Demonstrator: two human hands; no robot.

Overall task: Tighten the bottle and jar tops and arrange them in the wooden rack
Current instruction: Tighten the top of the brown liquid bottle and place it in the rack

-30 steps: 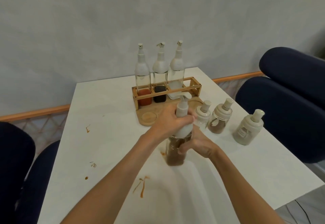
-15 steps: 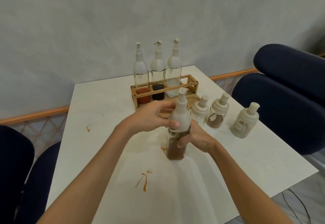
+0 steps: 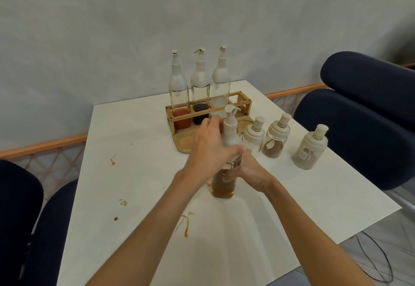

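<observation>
Two hands working: left hand (image 3: 212, 151) curls round the white top (image 3: 230, 128), right hand (image 3: 249, 173) grips the bottle (image 3: 223, 188) just below those fingers. Twist firmly, base planted!

You work in soft, even, fairly bright light that seems to fall from above. The white table (image 3: 134, 133) carries only a faint grey shadow between your forearms, near the bottom edge. Your left hand (image 3: 211, 148) smears with motion blur at the fingers, and the pump top (image 3: 230, 126) it grips is soft too. Your right hand (image 3: 249, 173) on the amber bottle (image 3: 223, 187) reads sharper. The wide lens bows the table's edges and stretches the dark blue chairs (image 3: 359, 133), which lose surface detail. The glass of the rack bottles (image 3: 199, 88) shows a mild sheen.
</observation>
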